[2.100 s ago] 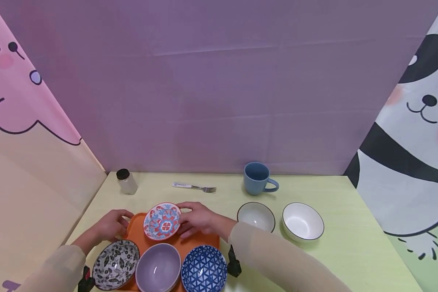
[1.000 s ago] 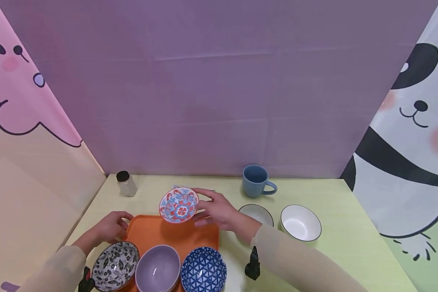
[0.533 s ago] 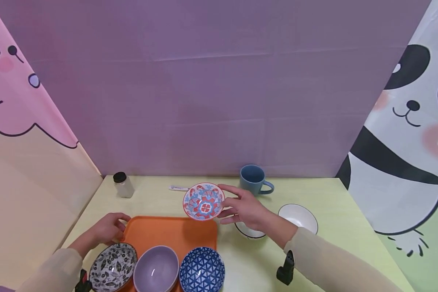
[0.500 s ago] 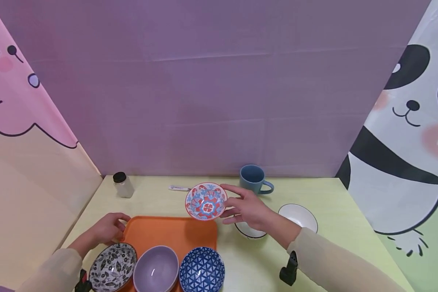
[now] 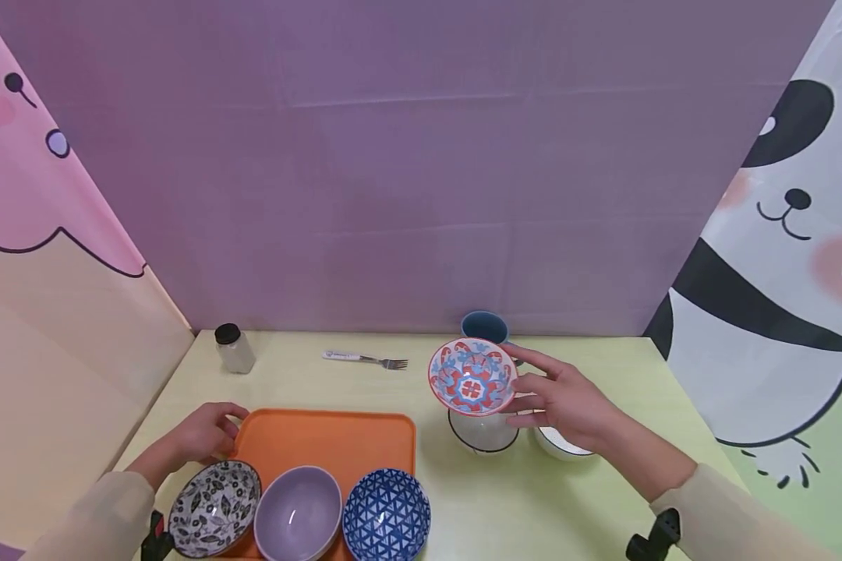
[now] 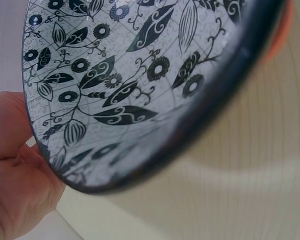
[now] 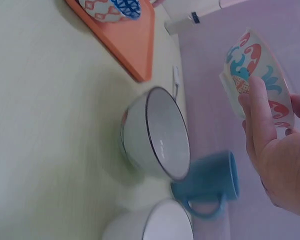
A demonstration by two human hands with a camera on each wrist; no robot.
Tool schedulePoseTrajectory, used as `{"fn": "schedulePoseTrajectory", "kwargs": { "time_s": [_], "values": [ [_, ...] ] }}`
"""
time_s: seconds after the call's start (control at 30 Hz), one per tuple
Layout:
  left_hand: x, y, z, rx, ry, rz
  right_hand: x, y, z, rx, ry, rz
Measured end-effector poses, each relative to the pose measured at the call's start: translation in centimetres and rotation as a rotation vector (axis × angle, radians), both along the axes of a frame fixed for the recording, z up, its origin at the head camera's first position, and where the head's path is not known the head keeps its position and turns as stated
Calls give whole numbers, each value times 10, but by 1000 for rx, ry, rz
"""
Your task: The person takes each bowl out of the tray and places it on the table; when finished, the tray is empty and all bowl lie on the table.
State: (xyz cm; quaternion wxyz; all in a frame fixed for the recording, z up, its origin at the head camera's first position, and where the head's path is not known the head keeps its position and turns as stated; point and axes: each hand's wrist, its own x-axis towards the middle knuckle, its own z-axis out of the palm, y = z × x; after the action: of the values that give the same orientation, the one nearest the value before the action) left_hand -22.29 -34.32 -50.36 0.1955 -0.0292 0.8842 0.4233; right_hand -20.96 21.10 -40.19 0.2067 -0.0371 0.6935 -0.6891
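My right hand (image 5: pixel 564 397) pinches the right side of a small red-and-blue patterned bowl (image 5: pixel 472 376), thumb at the rim and fingers along the outer wall. This bowl is in the air over a dark-rimmed white bowl (image 5: pixel 484 438), partly covering it and a blue mug (image 5: pixel 485 326). At the left edge of an orange tray (image 5: pixel 326 440), my left hand (image 5: pixel 203 432) holds the rim with bent fingers; a black floral bowl (image 6: pixel 105 75) hides its fingertips in the left wrist view. That bowl, a purple bowl (image 5: pixel 298 510) and a blue triangle-patterned bowl (image 5: pixel 387 514) line the tray's near side.
A second white bowl (image 7: pixel 165 222) stands to the right of the dark-rimmed one, partly behind my right hand. Towards the back lie a fork (image 5: pixel 365 359) and a black-lidded jar (image 5: pixel 235 349). A purple backdrop (image 5: pixel 407 195) rises behind the table.
My right hand has lifted the red-and-blue bowl off the tray and carried it rightward, above the dark-rimmed white bowl. The fork shows fully again. My left hand stays at the tray's edge.
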Motion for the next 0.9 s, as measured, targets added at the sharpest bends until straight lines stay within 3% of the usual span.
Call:
{"fn": "schedulePoseTrajectory", "kwargs": {
  "time_s": [0.37,0.9],
  "values": [
    [1,-3,-1,18,5,-15,27,65,12,21,-20,-90],
    [0,-5,-6,16,-29,13,56,170,-19,-201,-9,-187]
  ]
}}
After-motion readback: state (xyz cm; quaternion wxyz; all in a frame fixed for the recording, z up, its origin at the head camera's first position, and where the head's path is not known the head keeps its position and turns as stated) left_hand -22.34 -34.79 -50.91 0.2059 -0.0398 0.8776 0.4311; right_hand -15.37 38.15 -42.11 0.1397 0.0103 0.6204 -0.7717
